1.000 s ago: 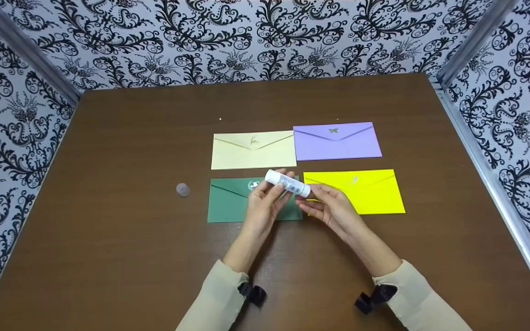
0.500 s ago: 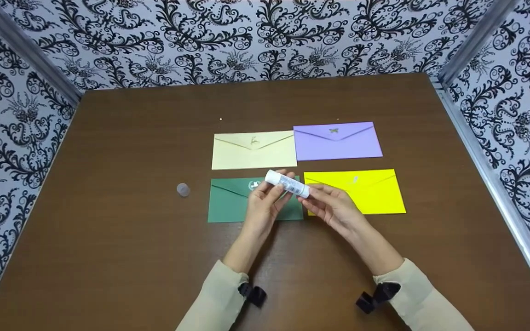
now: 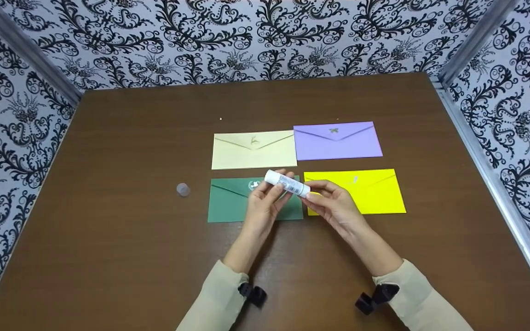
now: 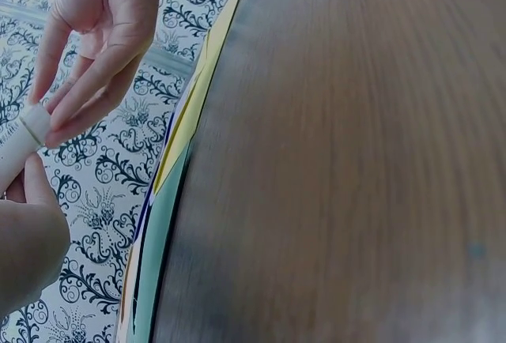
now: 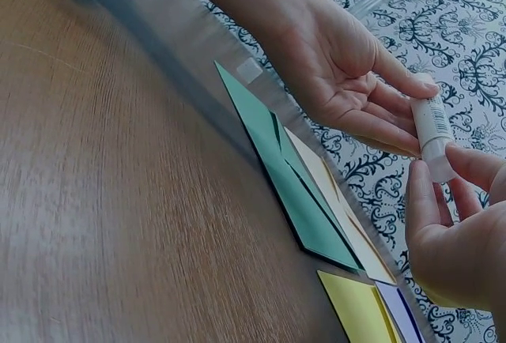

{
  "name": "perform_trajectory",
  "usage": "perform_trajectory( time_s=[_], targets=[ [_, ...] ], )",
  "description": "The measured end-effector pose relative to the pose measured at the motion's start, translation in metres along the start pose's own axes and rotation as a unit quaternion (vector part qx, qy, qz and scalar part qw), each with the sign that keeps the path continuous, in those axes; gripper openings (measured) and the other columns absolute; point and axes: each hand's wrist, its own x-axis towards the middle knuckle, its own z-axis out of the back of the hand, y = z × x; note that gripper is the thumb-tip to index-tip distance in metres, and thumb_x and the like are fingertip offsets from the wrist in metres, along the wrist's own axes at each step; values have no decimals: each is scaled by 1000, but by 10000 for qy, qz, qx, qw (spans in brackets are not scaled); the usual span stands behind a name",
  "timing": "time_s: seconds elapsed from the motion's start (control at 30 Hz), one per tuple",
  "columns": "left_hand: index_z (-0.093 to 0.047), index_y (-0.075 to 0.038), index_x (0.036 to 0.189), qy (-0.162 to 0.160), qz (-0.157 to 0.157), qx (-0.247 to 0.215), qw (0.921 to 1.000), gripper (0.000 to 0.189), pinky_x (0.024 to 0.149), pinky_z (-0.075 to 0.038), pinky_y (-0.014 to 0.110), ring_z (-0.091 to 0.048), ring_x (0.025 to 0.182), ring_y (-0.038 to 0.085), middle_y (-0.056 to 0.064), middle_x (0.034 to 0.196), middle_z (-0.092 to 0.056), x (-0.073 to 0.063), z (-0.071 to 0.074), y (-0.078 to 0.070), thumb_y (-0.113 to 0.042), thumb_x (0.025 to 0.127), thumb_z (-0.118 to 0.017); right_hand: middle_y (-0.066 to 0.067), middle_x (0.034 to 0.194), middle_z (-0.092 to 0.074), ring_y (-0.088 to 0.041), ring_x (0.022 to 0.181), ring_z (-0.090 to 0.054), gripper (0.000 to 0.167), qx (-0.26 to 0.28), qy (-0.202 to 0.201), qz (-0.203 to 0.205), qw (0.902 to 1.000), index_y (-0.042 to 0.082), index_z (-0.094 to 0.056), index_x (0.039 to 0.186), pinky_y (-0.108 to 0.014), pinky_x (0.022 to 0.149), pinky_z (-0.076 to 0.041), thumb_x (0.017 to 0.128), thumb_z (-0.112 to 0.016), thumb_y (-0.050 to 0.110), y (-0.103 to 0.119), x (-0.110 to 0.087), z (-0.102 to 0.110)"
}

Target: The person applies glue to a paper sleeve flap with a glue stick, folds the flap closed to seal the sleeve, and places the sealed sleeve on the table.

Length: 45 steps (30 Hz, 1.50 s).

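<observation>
A white glue stick (image 3: 288,184) is held tilted above the envelopes. My left hand (image 3: 262,202) grips its barrel between thumb and fingers. At the tube's lower right end, my right hand (image 3: 338,209) pinches the base with thumb and fingertips. The right wrist view shows both hands on the tube (image 5: 432,122), raised off the table. Below the left hand lies a green envelope (image 3: 226,204), partly covered by it. A yellow envelope (image 3: 371,197) is under and beyond the right hand. A small translucent whitish cap (image 3: 182,189) stands on the table at the left.
Behind the hands lie a cream envelope (image 3: 253,158) and a purple envelope (image 3: 338,149), side by side with flaps up. The brown table (image 3: 108,257) meets patterned walls (image 3: 265,46) at the back and sides. Two tiny white specks lie near the back.
My right fingers have shifted their hold around the tube's base, the thumb now lower on it. The left hand and the glue stick have stayed almost in place.
</observation>
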Motion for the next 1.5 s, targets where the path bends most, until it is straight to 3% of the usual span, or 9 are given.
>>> perform_trajectory(
  time_s=[0.2,0.4,0.53,0.7,0.97,1.17,1.5],
  targets=[
    [-49,9,139,-23,21,62,10000,40,101,-54,37,-66,120,18,13,130,-68,-1,-1,-1,2,100,-52,-6,112,-64,-16,97,-69,26,-163,-104,-21,9998,9,-67,111,-35,95,-56,91,-65,-6,-1,0,-1],
    [-47,11,140,-36,9,28,10000,40,99,-55,33,-66,118,14,15,132,-66,-1,-1,-2,4,100,-49,-7,124,-59,-16,107,-68,31,262,664,-280,9971,5,-52,131,-33,99,-53,101,-54,5,-1,-1,2],
    [-48,10,139,-19,34,101,9999,39,99,-55,34,-66,118,14,14,132,-66,-1,-1,-1,4,101,-49,-7,112,-66,-17,98,-72,24,499,955,-588,9924,4,-55,126,-27,91,-58,105,-49,14,-1,-2,2],
    [-50,9,138,-27,23,92,10000,38,99,-55,35,-66,117,15,11,129,-68,-1,-1,-1,4,100,-49,-6,94,-69,-14,86,-73,15,470,797,-740,9930,6,-60,113,-23,83,-60,105,-50,14,-1,-1,0],
    [-50,9,138,-20,15,13,10000,38,98,-56,33,-67,116,14,10,127,-70,-2,0,-1,2,100,-52,-8,110,-64,-16,91,-74,18,467,479,-565,9962,9,-64,114,-27,88,-59,98,-59,3,-1,1,-2],
    [-50,9,138,-27,21,24,10000,38,98,-56,33,-66,116,14,11,128,-68,-1,0,-1,3,100,-49,-7,109,-64,-16,94,-71,26,375,224,-298,9986,11,-67,112,-28,87,-60,94,-61,-6,-4,1,-3],
    [-49,9,139,-39,26,175,9998,40,99,-55,33,-65,120,16,15,133,-65,-2,-1,0,2,100,-52,-6,111,-64,-16,95,-70,30,-325,-282,267,9987,8,-67,112,-29,87,-60,88,-66,-10,-8,0,-5]
  ],
)
